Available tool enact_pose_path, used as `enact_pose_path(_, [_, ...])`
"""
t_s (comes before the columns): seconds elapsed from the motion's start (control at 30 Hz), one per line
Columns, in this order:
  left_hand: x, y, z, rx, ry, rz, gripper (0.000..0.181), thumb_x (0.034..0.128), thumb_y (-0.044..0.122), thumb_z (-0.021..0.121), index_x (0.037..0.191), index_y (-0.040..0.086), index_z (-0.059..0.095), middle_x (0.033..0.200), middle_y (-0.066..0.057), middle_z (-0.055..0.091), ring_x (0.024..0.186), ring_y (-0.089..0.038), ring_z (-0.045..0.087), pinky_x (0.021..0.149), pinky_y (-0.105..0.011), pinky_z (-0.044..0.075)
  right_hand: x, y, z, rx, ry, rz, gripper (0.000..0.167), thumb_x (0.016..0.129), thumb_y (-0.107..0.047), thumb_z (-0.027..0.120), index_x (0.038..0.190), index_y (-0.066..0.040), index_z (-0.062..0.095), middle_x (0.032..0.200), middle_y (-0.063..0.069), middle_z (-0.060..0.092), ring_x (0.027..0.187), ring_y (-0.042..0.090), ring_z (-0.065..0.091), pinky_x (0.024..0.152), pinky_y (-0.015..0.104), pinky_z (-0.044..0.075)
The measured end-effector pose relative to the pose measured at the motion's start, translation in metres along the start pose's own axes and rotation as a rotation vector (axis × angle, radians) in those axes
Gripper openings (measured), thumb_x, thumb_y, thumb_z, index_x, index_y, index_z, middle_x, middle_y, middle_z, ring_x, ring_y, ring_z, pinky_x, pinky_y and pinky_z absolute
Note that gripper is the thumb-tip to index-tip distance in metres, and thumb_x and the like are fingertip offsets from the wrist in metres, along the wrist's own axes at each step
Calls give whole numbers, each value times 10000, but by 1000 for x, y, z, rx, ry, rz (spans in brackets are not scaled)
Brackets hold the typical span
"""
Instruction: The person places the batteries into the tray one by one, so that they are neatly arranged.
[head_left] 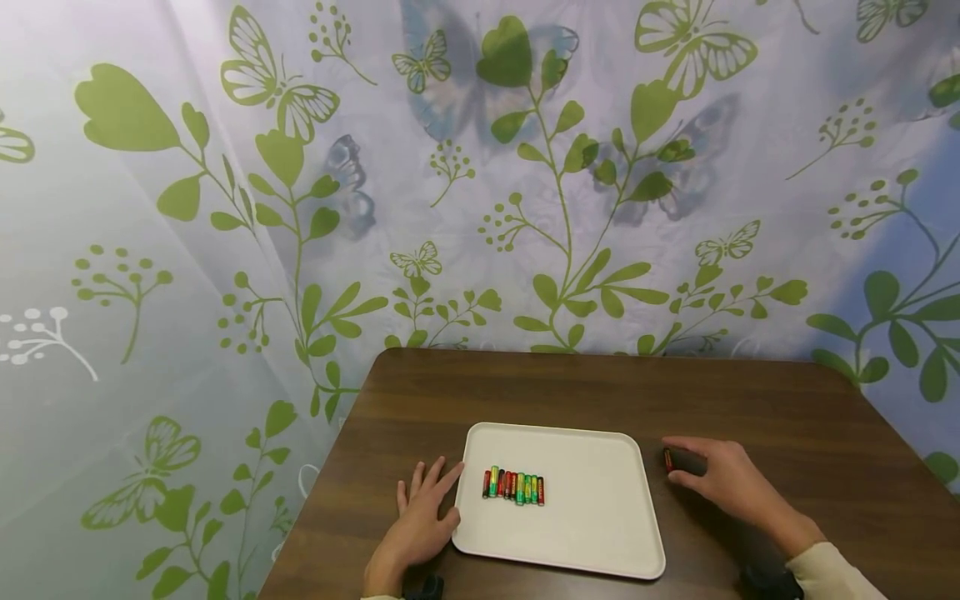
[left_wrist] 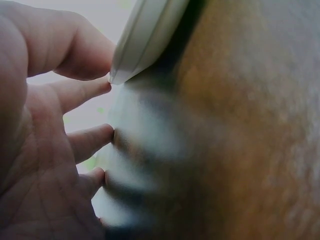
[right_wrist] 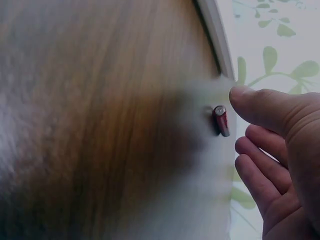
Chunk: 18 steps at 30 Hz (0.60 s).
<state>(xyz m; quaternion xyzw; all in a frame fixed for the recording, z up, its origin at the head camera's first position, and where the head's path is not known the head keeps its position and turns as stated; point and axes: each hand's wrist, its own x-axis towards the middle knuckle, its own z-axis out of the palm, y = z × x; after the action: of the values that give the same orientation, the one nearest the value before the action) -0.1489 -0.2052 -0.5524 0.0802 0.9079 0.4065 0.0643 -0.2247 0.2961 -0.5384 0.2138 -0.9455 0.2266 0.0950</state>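
A white tray [head_left: 596,492] lies on the table, bearing a row of several small red-and-black and green batteries [head_left: 520,489] set side by side. My left hand [head_left: 420,521] rests at the tray's left side with fingers spread, thumb and index fingertip at its rim; the left wrist view shows them meeting the tray edge [left_wrist: 145,42]. Right of the tray, my right hand [head_left: 731,483] is spread around a single red-and-black battery [head_left: 668,460]. In the right wrist view this battery [right_wrist: 221,121] is on the tabletop, with a small gap between it and the thumb.
The brown wooden table [head_left: 600,383] reaches back to a hanging cloth [head_left: 450,208] printed with green leaves and butterflies. A dark band or device sits at each wrist.
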Motion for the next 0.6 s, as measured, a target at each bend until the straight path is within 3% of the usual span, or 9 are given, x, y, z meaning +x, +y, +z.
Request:
enact_pose_path(0.33, [-8,3,7,6,12,-6,716,947,103,620,1653,153,505,1778,-263,282,1656,-606,22,1191,-859,-131,2,9,7,0,-23,-17,571,824,-209,962,1346,-73,775,1280,158,803,1121,393,788,893,575,640])
enact_pose_path(0.6, [-10,5,11,7,15,-14,715,952,105,618,1655,159,502,1782,-256,277,1658,-600,16,1193,-855,-137,1,11,12,11,9,-30,524,841,-154,944,1333,-79,783,1267,132,811,1123,384,788,909,576,636])
